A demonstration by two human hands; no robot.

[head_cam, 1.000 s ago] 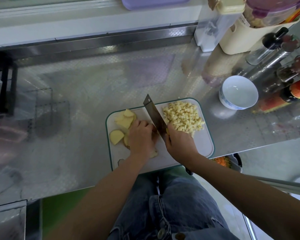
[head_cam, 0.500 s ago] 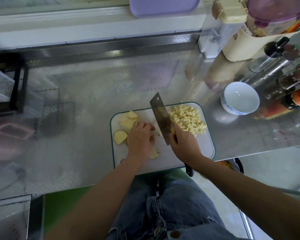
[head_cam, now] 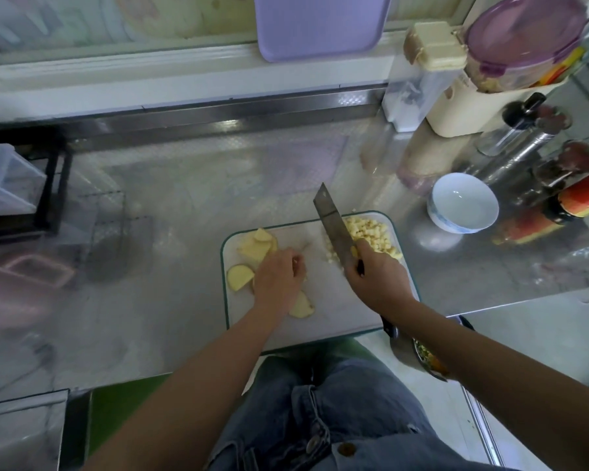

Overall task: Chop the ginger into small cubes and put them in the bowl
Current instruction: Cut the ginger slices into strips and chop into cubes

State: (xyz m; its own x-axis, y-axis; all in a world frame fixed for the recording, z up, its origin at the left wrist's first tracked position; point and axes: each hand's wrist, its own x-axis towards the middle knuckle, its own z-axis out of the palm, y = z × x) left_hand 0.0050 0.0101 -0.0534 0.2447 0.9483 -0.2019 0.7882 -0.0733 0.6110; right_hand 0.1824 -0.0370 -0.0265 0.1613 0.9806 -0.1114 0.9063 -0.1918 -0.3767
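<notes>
Your ginger slices (head_cam: 252, 248) lie at the cutting board's (head_cam: 320, 317) left end, the cubes (head_cam: 371, 232) at its far right. Your right hand (head_cam: 378, 280) grips the cleaver (head_cam: 332, 220), which points far and slightly left. Your left hand (head_cam: 276, 280) curls over the slices, its hold unclear. The bowl (head_cam: 463, 202) stands to the right on the steel counter (head_cam: 184, 198).

cutting board (head_cam: 334, 311): 1. cleaver (head_cam: 334, 226): 1. bowl (head_cam: 463, 202): 1, white. ginger slices (head_cam: 239, 276): 2 loose plus small stack, stack count unclear. ginger cubes (head_cam: 368, 232): 1 heap, too many to count. hands: 2, left hand (head_cam: 278, 277), right hand (head_cam: 376, 278). purple tray (head_cam: 320, 25): 1.
</notes>
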